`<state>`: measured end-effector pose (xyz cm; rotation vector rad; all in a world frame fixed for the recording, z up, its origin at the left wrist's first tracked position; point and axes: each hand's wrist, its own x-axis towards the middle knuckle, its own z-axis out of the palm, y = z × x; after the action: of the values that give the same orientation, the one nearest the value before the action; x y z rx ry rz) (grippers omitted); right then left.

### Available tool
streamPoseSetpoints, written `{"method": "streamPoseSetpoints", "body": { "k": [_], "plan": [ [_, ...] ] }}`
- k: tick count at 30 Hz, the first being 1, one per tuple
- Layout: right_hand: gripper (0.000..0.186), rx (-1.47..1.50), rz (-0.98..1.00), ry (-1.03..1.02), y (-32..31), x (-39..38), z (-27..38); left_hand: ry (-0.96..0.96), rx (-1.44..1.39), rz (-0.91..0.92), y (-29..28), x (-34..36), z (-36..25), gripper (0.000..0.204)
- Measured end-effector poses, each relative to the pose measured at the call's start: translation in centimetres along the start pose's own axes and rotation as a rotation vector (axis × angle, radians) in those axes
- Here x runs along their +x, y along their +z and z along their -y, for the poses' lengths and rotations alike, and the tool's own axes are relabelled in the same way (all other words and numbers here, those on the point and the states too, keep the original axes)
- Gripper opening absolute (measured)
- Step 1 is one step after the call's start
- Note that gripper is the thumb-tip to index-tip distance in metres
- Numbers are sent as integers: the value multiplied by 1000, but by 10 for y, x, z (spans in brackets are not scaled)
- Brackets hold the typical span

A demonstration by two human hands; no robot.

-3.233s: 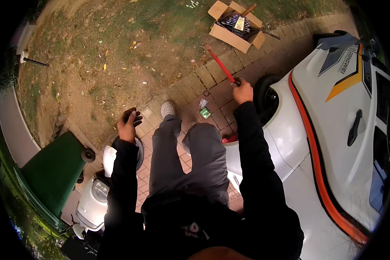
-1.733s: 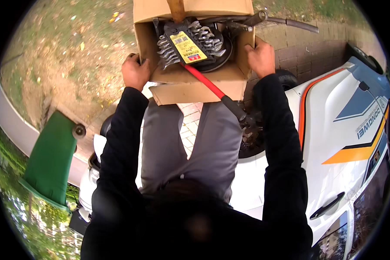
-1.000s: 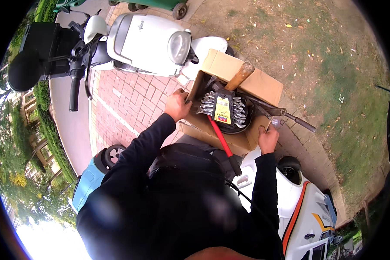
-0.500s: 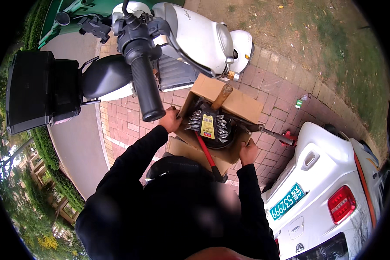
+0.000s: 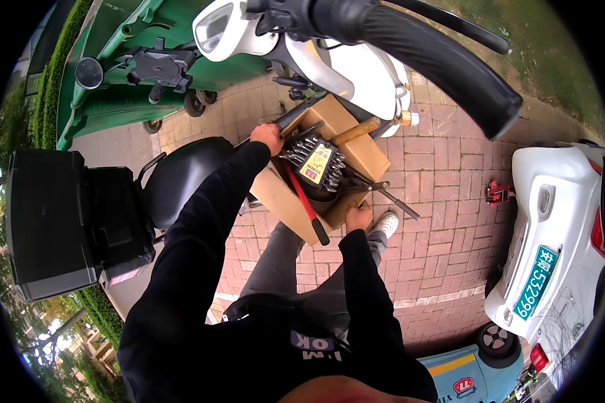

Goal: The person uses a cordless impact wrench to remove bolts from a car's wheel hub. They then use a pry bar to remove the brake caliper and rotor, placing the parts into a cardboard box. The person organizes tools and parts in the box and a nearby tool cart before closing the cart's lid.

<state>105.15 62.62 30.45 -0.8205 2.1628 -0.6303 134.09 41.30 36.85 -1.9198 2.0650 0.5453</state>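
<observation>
Between my hands is an open cardboard box (image 5: 331, 118), tilted and full of tools, at the scooter's footboard. My left hand (image 5: 267, 139) is closed on its left edge; my right hand (image 5: 358, 217) grips its near right side. On top of the load lies a wrench set (image 5: 316, 163) of several shiny wrenches in a black holder with a yellow label. A red handle with a black end (image 5: 304, 199) sticks out toward me. At the far side a wooden handle (image 5: 356, 131) pokes out. A dark metal bar (image 5: 398, 203) juts out to the right.
Around the box stands a white scooter (image 5: 376, 74), its black grip (image 5: 464, 80) reaching overhead, with a seat (image 5: 185, 178) and black top case (image 5: 54, 225) at left. Right are a red floor jack (image 5: 499, 193), a white car (image 5: 558, 201) and a light blue vehicle (image 5: 474, 373). Behind is a green bin (image 5: 124, 107).
The box, held in both hands, has moved away from me and up against the scooter's footboard. My view has shifted; my legs and a white shoe now show.
</observation>
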Motion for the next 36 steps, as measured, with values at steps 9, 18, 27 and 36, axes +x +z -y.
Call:
{"method": "streamPoseSetpoints", "body": {
  "k": [9, 18, 27, 36],
  "plan": [
    [29, 123, -118, 120, 39, -3, -20, 295, -79, -145, -4, 36, -1, 25],
    [31, -134, -320, 117, 62, -18, 13, 348, -208, -316, 39, 67, 24, 30],
    [52, -149, -172, 42, 85, -20, 59, 7, -489, -178, 100, 76, 85, 34],
    [48, 438, 182, 111, 23, -126, 68, -42, -783, -456, 26, -275, 108, 40]
  ]
}}
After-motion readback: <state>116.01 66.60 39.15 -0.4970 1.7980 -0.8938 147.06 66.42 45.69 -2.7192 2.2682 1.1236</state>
